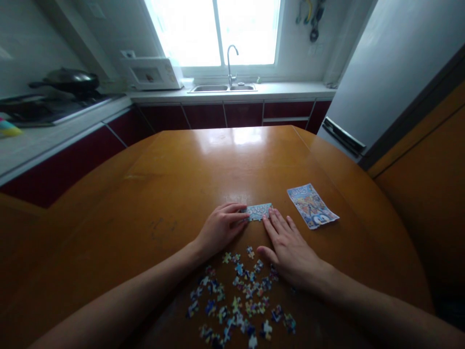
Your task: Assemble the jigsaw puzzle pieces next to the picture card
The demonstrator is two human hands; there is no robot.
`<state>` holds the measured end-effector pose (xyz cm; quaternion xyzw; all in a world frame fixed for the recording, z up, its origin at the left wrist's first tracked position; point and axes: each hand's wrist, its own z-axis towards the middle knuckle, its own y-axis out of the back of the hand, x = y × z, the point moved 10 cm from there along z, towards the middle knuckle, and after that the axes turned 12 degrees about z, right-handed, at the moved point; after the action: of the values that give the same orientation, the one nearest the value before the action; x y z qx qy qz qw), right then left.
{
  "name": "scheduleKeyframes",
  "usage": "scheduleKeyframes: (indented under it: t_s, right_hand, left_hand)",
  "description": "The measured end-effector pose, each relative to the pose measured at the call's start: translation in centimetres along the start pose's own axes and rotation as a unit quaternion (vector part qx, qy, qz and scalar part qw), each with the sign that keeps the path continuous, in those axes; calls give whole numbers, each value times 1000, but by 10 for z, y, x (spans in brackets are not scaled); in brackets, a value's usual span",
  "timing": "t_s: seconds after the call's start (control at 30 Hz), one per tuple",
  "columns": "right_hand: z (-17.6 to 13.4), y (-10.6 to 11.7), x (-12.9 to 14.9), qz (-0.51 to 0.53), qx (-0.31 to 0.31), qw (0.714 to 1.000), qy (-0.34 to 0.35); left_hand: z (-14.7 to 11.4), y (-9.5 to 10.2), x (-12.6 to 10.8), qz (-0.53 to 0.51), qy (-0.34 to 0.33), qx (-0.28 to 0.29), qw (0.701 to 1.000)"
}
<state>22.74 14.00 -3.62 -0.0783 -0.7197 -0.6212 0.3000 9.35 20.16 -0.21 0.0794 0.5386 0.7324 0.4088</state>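
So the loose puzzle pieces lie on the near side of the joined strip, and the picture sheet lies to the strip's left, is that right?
Not quite: the head view shows the picture sheet to the right of the joined strip. The loose puzzle pieces do lie on its near side.

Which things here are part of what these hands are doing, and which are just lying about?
In use:
- joined puzzle strip, left hand and right hand at its ends
- loose puzzle pieces
- printed picture sheet, probably a reference

Just around:
- pan on the stove
- microwave
- faucet
- fridge
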Motion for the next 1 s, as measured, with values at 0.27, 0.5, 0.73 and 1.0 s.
scheduleKeyframes:
  t_s: [0.27, 0.5, 0.73, 1.0]
  right_hand:
    - [4, 0, 1, -4, -3, 1000, 5]
    - [12, -3, -2, -7, -21, 1000, 22]
    - [23, 11, -7, 21, -43, 999, 18]
    - [26, 34, -44, 31, -72, 994, -70]
  left_hand:
    - [0, -3, 5, 25, 14, 4, 1000]
    - [2, -4, 11, 17, 32, -2, 999]
    - [3, -7, 15, -1, 46, 11, 999]
    - [-7, -11, 8, 91, 38, 55, 994]
